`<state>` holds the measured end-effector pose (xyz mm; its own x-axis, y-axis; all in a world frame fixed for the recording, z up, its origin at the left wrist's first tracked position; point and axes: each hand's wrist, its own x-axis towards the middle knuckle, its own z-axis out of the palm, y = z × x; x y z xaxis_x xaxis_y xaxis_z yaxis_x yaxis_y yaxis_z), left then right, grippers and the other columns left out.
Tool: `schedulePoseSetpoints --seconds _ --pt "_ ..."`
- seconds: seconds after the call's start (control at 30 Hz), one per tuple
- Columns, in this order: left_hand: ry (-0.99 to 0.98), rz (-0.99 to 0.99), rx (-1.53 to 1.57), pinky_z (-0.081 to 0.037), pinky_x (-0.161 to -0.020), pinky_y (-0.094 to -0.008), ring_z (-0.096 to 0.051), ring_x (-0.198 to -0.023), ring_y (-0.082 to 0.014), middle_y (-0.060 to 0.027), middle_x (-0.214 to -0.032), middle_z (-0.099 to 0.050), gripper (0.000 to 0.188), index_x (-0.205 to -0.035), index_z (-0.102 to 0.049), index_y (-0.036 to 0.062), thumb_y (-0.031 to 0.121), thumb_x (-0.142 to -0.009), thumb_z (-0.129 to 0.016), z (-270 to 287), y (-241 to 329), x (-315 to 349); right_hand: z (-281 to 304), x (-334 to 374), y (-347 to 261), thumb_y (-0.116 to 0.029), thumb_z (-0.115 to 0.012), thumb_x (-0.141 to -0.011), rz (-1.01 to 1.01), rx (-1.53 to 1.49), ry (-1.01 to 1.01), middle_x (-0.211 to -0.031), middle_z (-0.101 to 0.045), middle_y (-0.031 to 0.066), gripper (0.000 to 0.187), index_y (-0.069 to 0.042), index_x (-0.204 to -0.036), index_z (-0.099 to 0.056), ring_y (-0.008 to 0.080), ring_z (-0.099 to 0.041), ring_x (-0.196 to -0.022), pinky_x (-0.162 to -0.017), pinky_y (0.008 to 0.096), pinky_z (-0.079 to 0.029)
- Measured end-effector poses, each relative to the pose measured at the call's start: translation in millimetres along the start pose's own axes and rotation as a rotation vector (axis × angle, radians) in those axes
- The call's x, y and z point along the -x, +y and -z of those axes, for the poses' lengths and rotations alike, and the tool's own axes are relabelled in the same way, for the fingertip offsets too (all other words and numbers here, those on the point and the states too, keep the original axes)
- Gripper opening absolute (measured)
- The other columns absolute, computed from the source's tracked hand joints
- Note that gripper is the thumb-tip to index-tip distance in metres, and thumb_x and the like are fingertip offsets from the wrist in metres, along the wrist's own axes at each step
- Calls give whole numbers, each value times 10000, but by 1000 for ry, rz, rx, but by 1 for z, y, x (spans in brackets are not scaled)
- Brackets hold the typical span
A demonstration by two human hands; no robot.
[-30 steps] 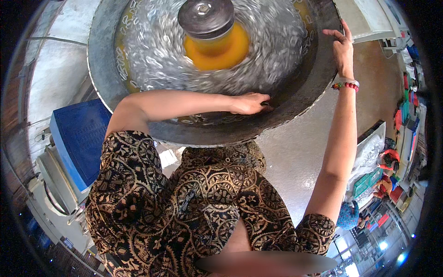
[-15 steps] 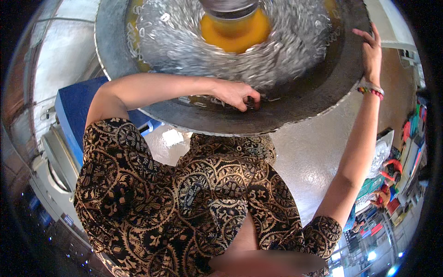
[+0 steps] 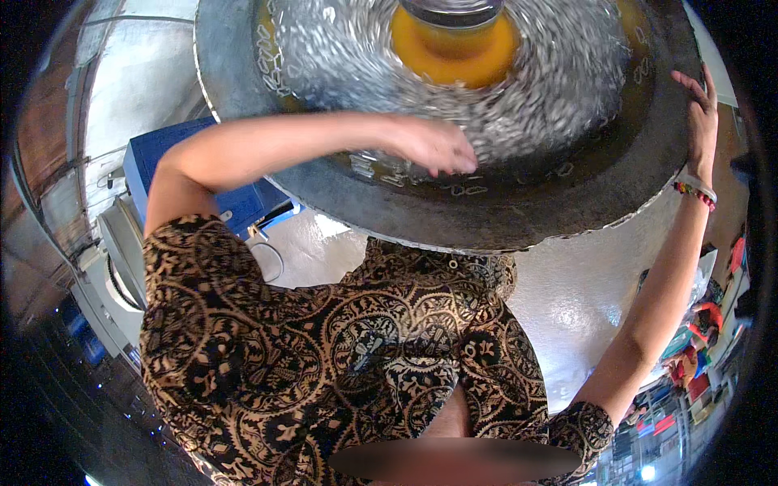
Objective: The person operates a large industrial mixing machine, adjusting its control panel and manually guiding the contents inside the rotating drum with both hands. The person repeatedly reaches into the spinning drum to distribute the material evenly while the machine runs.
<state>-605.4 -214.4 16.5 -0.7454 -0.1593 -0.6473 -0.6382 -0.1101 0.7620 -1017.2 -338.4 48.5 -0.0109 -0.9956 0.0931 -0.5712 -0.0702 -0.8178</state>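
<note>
A large round dark metal bowl (image 3: pixel 454 223) fills the upper part of the head view. Many small silvery oblong metal loops (image 3: pixel 559 105) lie in it, most of them streaked by motion, around an orange-yellow hub (image 3: pixel 454 57) topped by a shiny metal cylinder (image 3: pixel 454 12). My left hand (image 3: pixel 433 147) reaches over the near side of the bowl, above the loops. Its fingers bend downward and are smeared; what is under them is hidden. My right hand (image 3: pixel 702 117) grips the right rim, fingers on either side of the edge.
Left of the bowl stands a blue box-like unit (image 3: pixel 174 150), with a grey machine part (image 3: pixel 121 263) below it. Shiny floor (image 3: pixel 559 300) shows under the bowl. At far right, people (image 3: pixel 701 324) and coloured things appear in the distance.
My left hand has risen slightly from the near inner wall toward the loops and shifted right in view. The whole view has shifted; my right hand stays on the rim.
</note>
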Motion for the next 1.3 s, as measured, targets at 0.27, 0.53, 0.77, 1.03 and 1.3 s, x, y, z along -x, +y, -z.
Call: schedulePoseSetpoints --seconds 0.27,0.53,0.77,1.03,1.3 --pt "-19 -423 -581 -441 -726 -454 -557 -781 -387 -213 -800 -596 242 -710 -582 -68 157 -727 -497 -58 -12 -72 -6 1 -2 8 -369 -734 120 -43 54 -1081 -607 44 605 -38 -1332 -292 21 -429 -532 -490 149 -369" --pt "101 -689 -806 -382 -868 -415 -503 -902 -323 -152 -801 -568 243 -748 -599 -43 168 -738 -479 -50 -39 -49 -8 9 -20 57 -329 -745 -21 56 62 -1102 -597 23 622 -87 -1349 -293 6 -388 -506 -468 138 -333" --pt "-6 -132 -357 -398 -873 -374 -504 -990 -329 -205 -1018 -550 301 -1010 -542 -51 207 -868 -477 -39 -29 -9 -1 -2 6 -14 -379 -721 80 79 58 -1083 -610 -13 603 -43 -1320 -319 31 -451 -538 -506 169 -389" --pt "85 -160 -351 -445 -645 -378 -574 -748 -290 -143 -771 -582 207 -779 -525 12 183 -722 -628 -21 -10 5 -2 5 -6 52 -317 -739 111 104 72 -1100 -596 49 623 -69 -1350 -286 74 -550 -813 -719 170 -421" --pt "524 79 -854 -475 -764 -411 -587 -847 -330 -200 -849 -583 321 -1104 -455 -31 64 -802 -509 53 8 25 -9 7 -18 39 -331 -735 19 32 63 -1096 -602 14 618 -79 -1342 -301 37 -526 -677 -618 157 -419"
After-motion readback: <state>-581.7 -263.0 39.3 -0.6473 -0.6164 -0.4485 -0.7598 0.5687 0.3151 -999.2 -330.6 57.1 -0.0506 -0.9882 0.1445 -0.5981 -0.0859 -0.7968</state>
